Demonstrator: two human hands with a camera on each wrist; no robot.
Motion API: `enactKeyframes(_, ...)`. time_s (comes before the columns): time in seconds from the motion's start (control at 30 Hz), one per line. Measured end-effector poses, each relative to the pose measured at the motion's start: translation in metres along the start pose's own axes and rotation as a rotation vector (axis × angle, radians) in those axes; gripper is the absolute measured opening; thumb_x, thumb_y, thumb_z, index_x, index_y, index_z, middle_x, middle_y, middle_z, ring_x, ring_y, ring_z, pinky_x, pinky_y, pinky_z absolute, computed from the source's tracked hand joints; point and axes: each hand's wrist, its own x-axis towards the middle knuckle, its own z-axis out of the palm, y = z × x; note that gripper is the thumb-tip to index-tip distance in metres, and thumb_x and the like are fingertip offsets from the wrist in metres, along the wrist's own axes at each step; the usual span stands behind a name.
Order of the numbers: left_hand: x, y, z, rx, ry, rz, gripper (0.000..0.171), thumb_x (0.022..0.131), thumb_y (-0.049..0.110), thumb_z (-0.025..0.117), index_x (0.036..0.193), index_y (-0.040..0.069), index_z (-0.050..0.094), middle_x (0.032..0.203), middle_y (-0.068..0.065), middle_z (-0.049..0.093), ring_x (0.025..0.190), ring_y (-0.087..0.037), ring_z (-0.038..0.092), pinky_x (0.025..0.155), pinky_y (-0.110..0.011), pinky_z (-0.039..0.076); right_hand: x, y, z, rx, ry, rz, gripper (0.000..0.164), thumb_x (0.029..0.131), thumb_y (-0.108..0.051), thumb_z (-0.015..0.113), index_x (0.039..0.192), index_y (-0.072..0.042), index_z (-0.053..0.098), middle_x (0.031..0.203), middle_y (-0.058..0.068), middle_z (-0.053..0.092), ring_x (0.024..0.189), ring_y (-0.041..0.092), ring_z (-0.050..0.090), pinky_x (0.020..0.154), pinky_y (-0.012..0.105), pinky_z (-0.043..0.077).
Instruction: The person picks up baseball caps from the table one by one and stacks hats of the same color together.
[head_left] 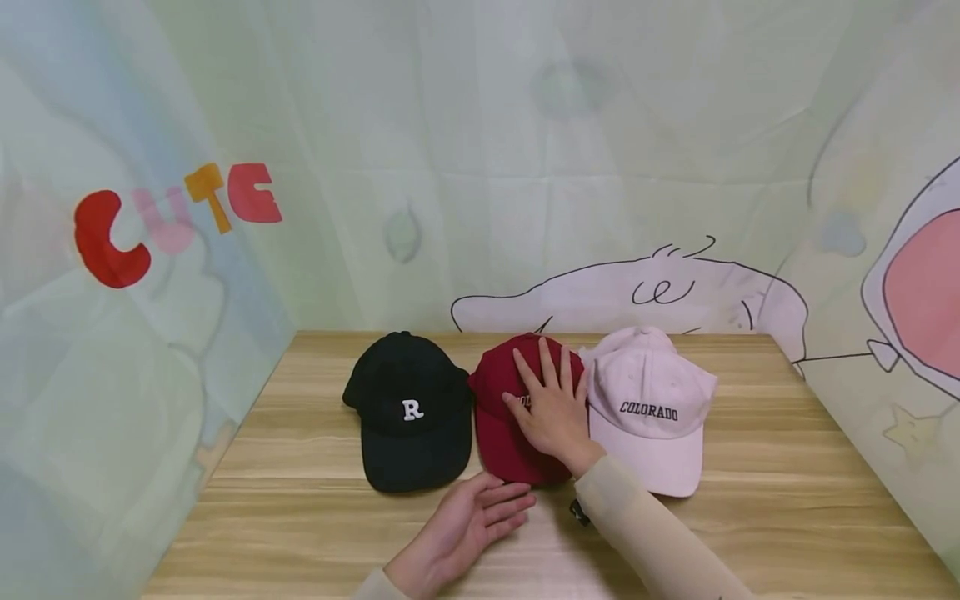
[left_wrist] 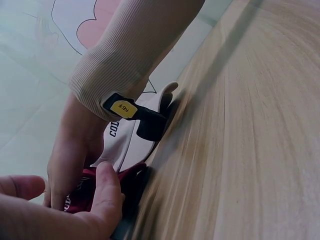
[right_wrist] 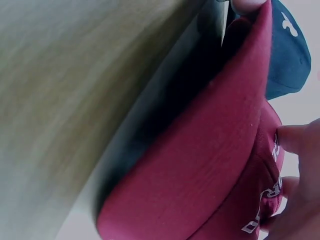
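Observation:
Three baseball caps stand in a row on the wooden table. A dark red cap (head_left: 497,417) is in the middle, its white lettering partly covered by my right hand (head_left: 553,412), which rests on the crown with fingers spread. My left hand (head_left: 476,527) lies just in front of the brim, palm turned up and fingers nearly straight. In the right wrist view a fingertip (right_wrist: 248,4) meets the red brim's corner. To the left sits a black cap (head_left: 408,458) with a white R. On the right is a pale pink cap (head_left: 648,458) reading COLORADO.
The wooden table (head_left: 787,500) reaches back to a printed curtain (head_left: 420,100) with cartoon drawings, which also hangs along both sides. A black strapped device (left_wrist: 150,125) with a yellow label is worn on my right wrist. The pink cap nearly touches the red one.

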Motion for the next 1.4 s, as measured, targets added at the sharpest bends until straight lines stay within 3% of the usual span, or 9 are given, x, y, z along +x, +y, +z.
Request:
enactKeyframes(0.27, 0.0, 0.0, 0.0, -0.001, -0.001, 0.002, 0.034, 0.094, 0.017, 0.043, 0.119, -0.007, 0.046, 0.132, -0.029, 0.053, 0.114, -0.033, 0.054, 0.097, -0.043, 0.049, -0.001, -0.001, -0.004, 0.019, -0.011, 0.002, 0.071, 0.093, -0.052, 0.052, 0.154, -0.034, 0.019, 0.161, 0.008, 0.002, 0.139, 0.029, -0.02, 0.109, 0.072, 0.003)
enactKeyframes(0.63, -0.007, 0.005, -0.003, -0.022, -0.02, -0.011, 0.021, 0.098, 0.017, 0.04, 0.111, 0.001, 0.042, 0.136, -0.032, 0.047, 0.116, -0.036, 0.052, 0.1, -0.047, 0.046, -0.003, -0.003, -0.019, 0.129, -0.008, -0.041, 0.069, 0.093, -0.046, 0.057, 0.153, -0.029, 0.028, 0.161, 0.011, 0.007, 0.14, 0.031, -0.012, 0.108, 0.073, 0.006)
enactKeyframes(0.8, -0.024, 0.012, 0.002, -0.005, -0.061, -0.003, 0.051, 0.1, 0.018, 0.039, 0.137, -0.01, 0.017, 0.138, -0.032, 0.044, 0.118, -0.036, 0.05, 0.1, -0.046, 0.045, -0.005, -0.001, -0.029, 0.204, 0.033, -0.077, 0.066, 0.093, -0.043, 0.059, 0.151, -0.024, 0.034, 0.159, 0.013, 0.014, 0.141, 0.033, -0.005, 0.108, 0.072, 0.01)
enactKeyframes(0.87, -0.03, 0.018, 0.004, 0.016, -0.076, 0.022, 0.062, 0.1, 0.017, 0.039, 0.144, -0.011, 0.005, 0.14, -0.031, 0.044, 0.119, -0.036, 0.05, 0.1, -0.045, 0.046, -0.005, 0.0, -0.034, 0.226, 0.055, -0.086, 0.065, 0.093, -0.042, 0.059, 0.15, -0.022, 0.036, 0.159, 0.014, 0.016, 0.141, 0.034, -0.002, 0.108, 0.072, 0.011)
enactKeyframes(0.93, -0.033, 0.026, 0.007, 0.05, -0.072, 0.059, 0.066, 0.1, 0.017, 0.04, 0.147, -0.01, 0.003, 0.141, -0.028, 0.044, 0.119, -0.035, 0.05, 0.099, -0.044, 0.047, -0.004, 0.003, -0.038, 0.241, 0.073, -0.089, 0.064, 0.093, -0.042, 0.059, 0.15, -0.021, 0.037, 0.158, 0.014, 0.017, 0.141, 0.036, 0.001, 0.107, 0.073, 0.012)
enactKeyframes(1.0, -0.032, 0.035, 0.009, 0.114, -0.054, 0.108, 0.062, 0.1, 0.016, 0.041, 0.148, -0.008, 0.01, 0.142, -0.027, 0.043, 0.119, -0.033, 0.051, 0.098, -0.044, 0.048, -0.003, 0.006, -0.042, 0.259, 0.081, -0.088, 0.064, 0.093, -0.041, 0.058, 0.15, -0.019, 0.037, 0.158, 0.014, 0.017, 0.14, 0.037, 0.003, 0.106, 0.074, 0.013)
enactKeyframes(1.1, -0.022, 0.05, 0.01, 0.293, -0.009, 0.222, 0.055, 0.1, 0.015, 0.044, 0.147, -0.005, 0.023, 0.145, -0.026, 0.039, 0.117, -0.032, 0.052, 0.097, -0.045, 0.048, 0.0, 0.011, -0.048, 0.274, 0.094, -0.084, 0.063, 0.094, -0.041, 0.058, 0.149, -0.017, 0.038, 0.158, 0.014, 0.017, 0.14, 0.039, 0.005, 0.105, 0.074, 0.015)
enactKeyframes(1.27, 0.006, 0.076, 0.007, 0.753, 0.149, 0.421, 0.053, 0.098, 0.022, 0.053, 0.147, 0.008, 0.035, 0.149, -0.016, 0.036, 0.122, -0.026, 0.048, 0.103, -0.051, 0.041, 0.006, 0.022, -0.06, 0.304, 0.114, -0.059, 0.062, 0.094, -0.04, 0.057, 0.147, -0.012, 0.04, 0.157, 0.017, 0.019, 0.14, 0.038, 0.005, 0.105, 0.075, 0.014)
enactKeyframes(1.4, 0.028, 0.092, 0.003, 1.12, 0.268, 0.505, 0.061, 0.097, 0.034, 0.055, 0.148, 0.011, 0.033, 0.153, -0.011, 0.029, 0.134, -0.024, 0.03, 0.108, -0.057, 0.032, 0.009, 0.031, -0.064, 0.295, 0.075, -0.031, 0.062, 0.095, -0.04, 0.055, 0.147, -0.009, 0.039, 0.156, 0.02, 0.019, 0.14, 0.039, 0.005, 0.105, 0.076, 0.012)
